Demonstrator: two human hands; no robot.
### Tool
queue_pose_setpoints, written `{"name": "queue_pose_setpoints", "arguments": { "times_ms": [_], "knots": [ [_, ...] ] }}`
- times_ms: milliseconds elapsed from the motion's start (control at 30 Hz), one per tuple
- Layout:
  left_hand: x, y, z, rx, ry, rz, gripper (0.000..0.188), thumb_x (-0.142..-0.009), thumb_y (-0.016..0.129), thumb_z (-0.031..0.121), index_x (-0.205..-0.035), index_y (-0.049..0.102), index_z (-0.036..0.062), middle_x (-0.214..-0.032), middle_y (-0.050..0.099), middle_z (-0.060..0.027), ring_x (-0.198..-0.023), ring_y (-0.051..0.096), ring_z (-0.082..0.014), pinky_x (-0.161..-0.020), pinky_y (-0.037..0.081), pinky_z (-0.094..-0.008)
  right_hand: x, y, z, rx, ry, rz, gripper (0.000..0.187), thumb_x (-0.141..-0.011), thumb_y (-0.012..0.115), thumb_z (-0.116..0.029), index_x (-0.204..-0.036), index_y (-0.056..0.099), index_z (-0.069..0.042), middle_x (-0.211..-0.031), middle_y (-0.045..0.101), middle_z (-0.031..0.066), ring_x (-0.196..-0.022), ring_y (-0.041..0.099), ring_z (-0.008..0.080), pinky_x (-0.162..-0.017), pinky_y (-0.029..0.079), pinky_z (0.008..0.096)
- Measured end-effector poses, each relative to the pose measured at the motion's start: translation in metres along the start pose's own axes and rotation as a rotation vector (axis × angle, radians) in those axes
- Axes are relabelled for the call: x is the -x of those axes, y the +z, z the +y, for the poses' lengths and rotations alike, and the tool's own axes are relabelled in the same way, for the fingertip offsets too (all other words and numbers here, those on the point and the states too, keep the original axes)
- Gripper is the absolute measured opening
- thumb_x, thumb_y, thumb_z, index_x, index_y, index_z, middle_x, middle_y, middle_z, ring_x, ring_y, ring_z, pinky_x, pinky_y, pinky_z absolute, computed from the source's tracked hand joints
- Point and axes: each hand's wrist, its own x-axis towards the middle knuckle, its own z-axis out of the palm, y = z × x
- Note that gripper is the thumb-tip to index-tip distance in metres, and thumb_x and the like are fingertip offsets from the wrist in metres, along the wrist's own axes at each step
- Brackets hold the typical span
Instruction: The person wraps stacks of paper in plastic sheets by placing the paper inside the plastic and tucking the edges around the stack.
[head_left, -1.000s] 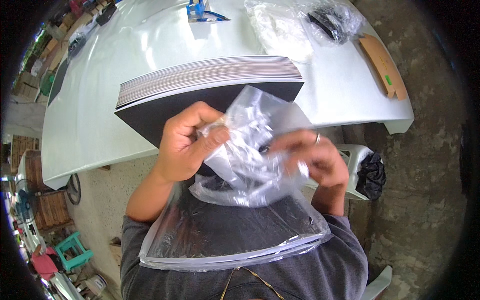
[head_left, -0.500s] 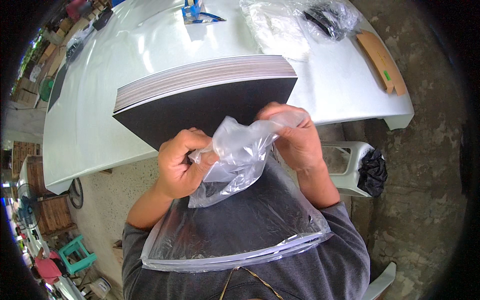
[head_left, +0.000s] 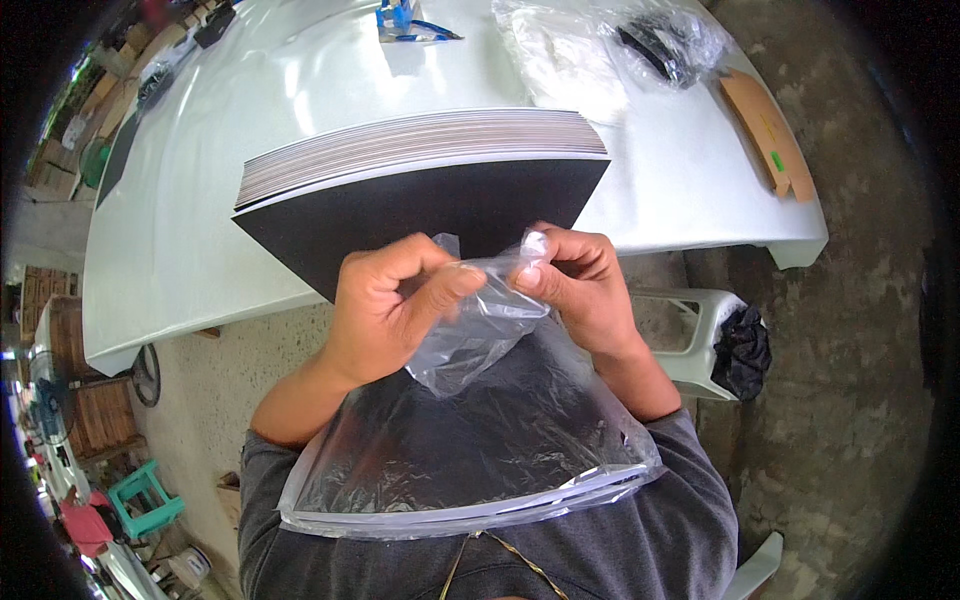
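Observation:
My left hand (head_left: 385,305) and my right hand (head_left: 585,295) each pinch a thin clear plastic bag (head_left: 465,350) with thumb and fingers. It hangs crumpled between them, and the fingertips are close together. Below it, a flat black board wrapped in clear plastic (head_left: 480,440) lies against my body, white edges showing at its near side. Whether the bag in my hands joins that wrapping I cannot tell. Just beyond my hands a thick stack of boards (head_left: 420,205) has a black face toward me and pale layered edges on top.
The stack is on a white table (head_left: 180,270). Farther back are a blue tool-like item (head_left: 410,30), clear plastic bags (head_left: 560,60), black material in plastic (head_left: 660,45) and a brown cardboard piece (head_left: 765,135). A white stool (head_left: 690,345) with black cloth (head_left: 742,352) stands at right.
My hands have drawn closer together, and the bag between them is bunched narrower. My left hand has moved up and right; my right hand has come slightly down.

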Motion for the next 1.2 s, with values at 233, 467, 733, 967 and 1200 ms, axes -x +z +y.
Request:
{"name": "queue_pose_setpoints", "arguments": {
  "times_ms": [233,467,733,967,1200],
  "knots": [
    [-0.009,0.004,-0.008,-0.337,0.303,0.136,0.024,-0.086,0.051,0.017,-0.07,0.056,0.0004,-0.056,0.054,-0.0009,-0.047,0.045,-0.0053,-0.042,0.034,-0.0198,0.006,-0.002,0.001,-0.312,-0.041,-0.149,0.022,-0.074,0.062,-0.003,-0.061,0.044,-0.006,-0.066,0.046,0.0001,-0.058,0.044,0.0064,-0.052,0.035,0.0197],
    [0.009,-0.005,-0.001,-0.03,-0.292,-0.938,0.026,-0.081,0.058,0.031,-0.085,0.061,0.0049,-0.065,0.059,-0.0046,-0.057,0.056,-0.0141,-0.055,0.045,-0.0273,0.01,-0.031,-0.027,-0.664,-0.125,-0.208,0.021,-0.071,0.062,-0.004,-0.082,0.044,-0.006,-0.07,0.047,0.0008,-0.059,0.048,0.0075,-0.054,0.041,0.0221],
    [0.012,-0.064,-0.009,0.75,0.075,-0.285,0.023,-0.08,0.055,0.026,-0.076,0.061,0.0039,-0.059,0.056,-0.0068,-0.063,0.057,-0.0178,-0.06,0.044,-0.0307,0.024,-0.066,-0.038,0.417,0.218,-0.401,0.036,-0.074,0.062,-0.006,-0.106,0.047,0.0,-0.094,0.057,0.0132,-0.088,0.054,0.0171,-0.078,0.042,0.0285],
    [0.022,-0.061,-0.017,0.264,-0.353,-0.677,0.022,-0.081,0.058,0.023,-0.087,0.056,0.0029,-0.07,0.054,-0.0035,-0.062,0.052,-0.0119,-0.055,0.044,-0.0255,0.025,-0.072,-0.008,-0.495,0.144,0.138,0.034,-0.085,0.045,-0.03,-0.097,0.053,0.001,-0.093,0.056,0.0121,-0.077,0.056,0.0202,-0.074,0.046,0.0338],
    [0.061,-0.073,-0.074,0.794,-0.564,0.104,0.03,-0.086,0.048,0.029,-0.098,0.052,0.0013,-0.076,0.051,-0.0021,-0.065,0.05,-0.0092,-0.057,0.042,-0.0214,0.055,-0.104,0.047,-0.432,0.068,-0.293,0.049,-0.076,0.054,-0.033,-0.111,0.044,-0.001,-0.106,0.053,0.0146,-0.088,0.054,0.0245,-0.072,0.045,0.0345]
  ]
}}
